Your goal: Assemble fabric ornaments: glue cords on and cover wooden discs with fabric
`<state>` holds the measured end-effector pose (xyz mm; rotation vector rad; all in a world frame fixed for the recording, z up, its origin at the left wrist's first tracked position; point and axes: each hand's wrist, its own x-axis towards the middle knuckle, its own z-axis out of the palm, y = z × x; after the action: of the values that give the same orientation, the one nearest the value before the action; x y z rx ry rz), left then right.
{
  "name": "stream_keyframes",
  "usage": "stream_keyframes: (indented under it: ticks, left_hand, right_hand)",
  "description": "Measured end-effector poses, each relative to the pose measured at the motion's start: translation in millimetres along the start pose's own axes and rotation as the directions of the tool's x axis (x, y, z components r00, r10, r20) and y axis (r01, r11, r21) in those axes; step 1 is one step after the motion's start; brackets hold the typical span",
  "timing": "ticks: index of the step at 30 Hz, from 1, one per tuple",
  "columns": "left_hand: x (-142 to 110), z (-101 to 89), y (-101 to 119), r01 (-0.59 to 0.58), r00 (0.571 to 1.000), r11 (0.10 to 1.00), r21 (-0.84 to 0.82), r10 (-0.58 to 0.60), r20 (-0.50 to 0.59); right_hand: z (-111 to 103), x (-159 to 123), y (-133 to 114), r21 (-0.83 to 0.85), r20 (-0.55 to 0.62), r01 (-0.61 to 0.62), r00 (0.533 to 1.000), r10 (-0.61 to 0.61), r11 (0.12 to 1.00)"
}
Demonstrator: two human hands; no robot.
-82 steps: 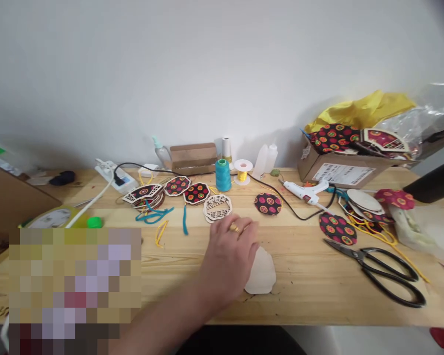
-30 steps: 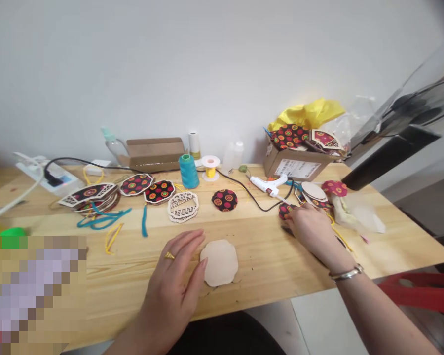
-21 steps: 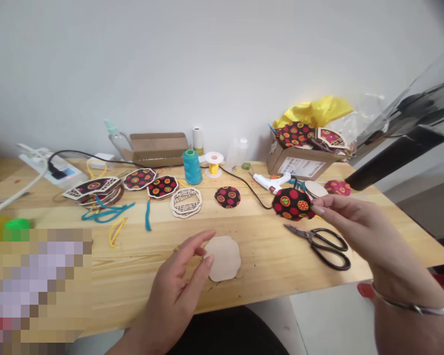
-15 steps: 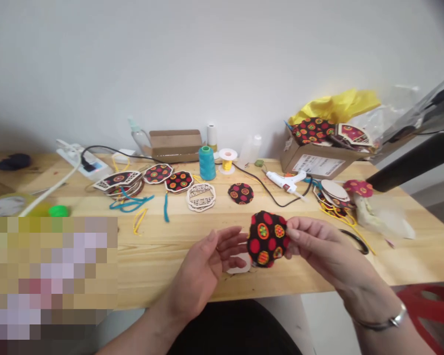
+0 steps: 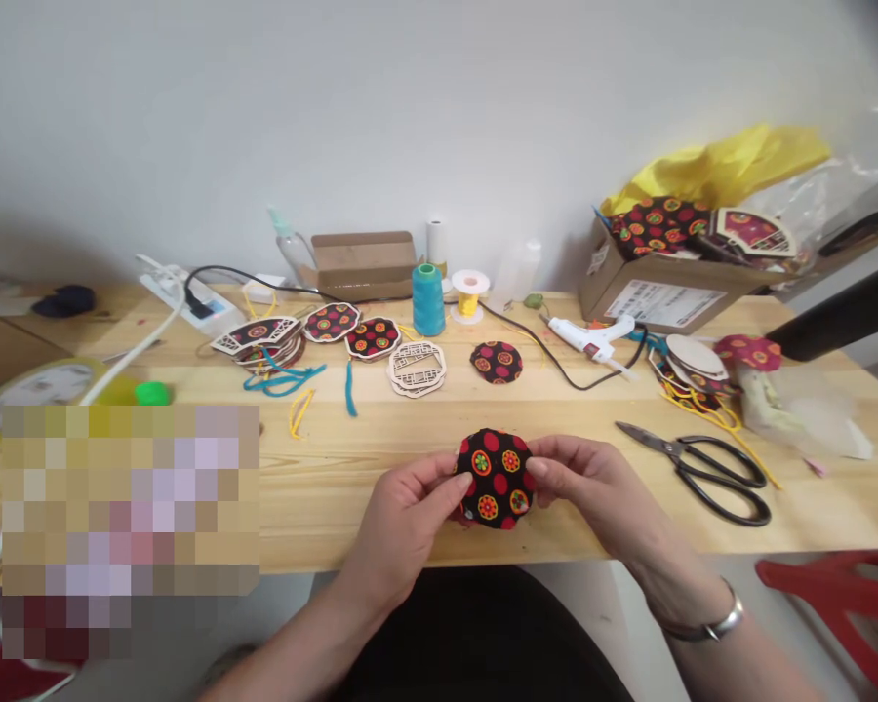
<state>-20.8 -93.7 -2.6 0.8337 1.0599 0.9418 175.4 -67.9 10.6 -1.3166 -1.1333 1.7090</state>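
Note:
A scalloped piece of black fabric (image 5: 496,480) with red dots and bright flower prints is held up over the front of the table. My left hand (image 5: 414,512) pinches its left edge, thumb on the front. On the opposite edge my right hand (image 5: 589,487) grips with thumb in front and fingers behind. What lies behind the fabric is hidden. To the right of my right hand lie black-handled scissors (image 5: 702,473). Beyond my hands are a similar patterned fabric piece (image 5: 496,362) and a cut-out wooden frame (image 5: 417,369).
A white glue gun (image 5: 592,339) with its cord lies behind, near a carton (image 5: 662,292) of patterned pieces. A blue thread cone (image 5: 428,300) and a yellow-cord spool (image 5: 469,295) stand at the back. Finished-looking framed pieces (image 5: 259,341) and a power strip (image 5: 194,302) are left.
My left hand, open beside the fabric before, now pinches its left edge. The fabric has shifted slightly left. The scissors now show fully as my right hand no longer covers them.

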Motion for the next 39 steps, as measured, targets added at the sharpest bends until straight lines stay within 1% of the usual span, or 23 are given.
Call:
stream_keyframes:
  ticks: [4,8,11,13,15,20,23,28,31,33,35,36,37,38,39]
  left_hand:
    - [1,1.1,-1,0.02,1.0,1.0,-0.017,-0.02,0.005]
    - [1,3.0,-1,0.022,1.0,0.991,-0.134,-0.024,-0.014]
    - [0,5.2,1,0.04,0.999,0.985,-0.169,-0.037,0.02]
    - [-1,7.3,1,0.075,0.996,0.982,-0.172,-0.066,0.056]
    - [-3,10.1,0,0.135,0.989,0.973,-0.185,-0.122,0.081]
    - [-5,17.5,-2,0.282,0.958,0.934,-0.219,-0.259,0.126]
    - [-7,19.7,-3,0.329,0.941,0.927,-0.183,-0.305,0.148]
    - [-8,20.7,-1,0.33,0.94,0.934,-0.136,-0.311,0.143]
    - [-8,20.9,0,0.309,0.943,0.951,-0.01,-0.305,0.136]
    - [-9,19.3,0,0.307,0.938,0.946,0.102,-0.319,0.135]
    - [-15,14.1,1,0.304,0.933,0.934,0.186,-0.332,0.141]
    - [-20,9.3,3,0.282,0.938,0.934,0.218,-0.316,0.144]
    - [-25,2.6,5,0.25,0.94,0.936,0.248,-0.295,0.169]
    - [-32,-6.0,8,0.212,0.944,0.942,0.261,-0.267,0.195]
    - [-38,-16.4,13,0.17,0.959,0.944,0.282,-0.224,0.174]
  right_hand:
    - [5,1,3,-0.014,-0.134,0.008,0.991,-0.01,1.0]
    - [8,1,4,0.003,-0.189,0.012,0.982,-0.012,1.0]
    - [10,0,5,0.029,-0.214,0.031,0.976,-0.024,0.999]
    - [12,0,6,0.042,-0.225,0.054,0.973,-0.043,0.998]
    - [14,-1,7,0.043,-0.237,0.083,0.969,-0.071,0.996]
    - [23,-7,7,-0.028,-0.279,0.197,0.94,-0.197,0.98]
    - [28,-12,9,-0.105,-0.293,0.276,0.909,-0.295,0.955]
    - [33,-18,15,-0.237,-0.288,0.358,0.862,-0.417,0.903]
    - [32,-18,15,-0.268,-0.305,0.379,0.839,-0.451,0.886]
    - [25,-16,12,-0.274,-0.375,0.389,0.799,-0.47,0.879]
    - [14,-12,7,-0.249,-0.471,0.406,0.742,-0.476,0.879]
    - [7,-10,5,-0.218,-0.509,0.415,0.724,-0.466,0.883]
    - [1,-9,3,-0.181,-0.529,0.42,0.72,-0.448,0.889]
    - [-5,-7,2,-0.149,-0.536,0.418,0.728,-0.428,0.896]
    - [-10,-7,1,-0.126,-0.535,0.412,0.738,-0.412,0.903]
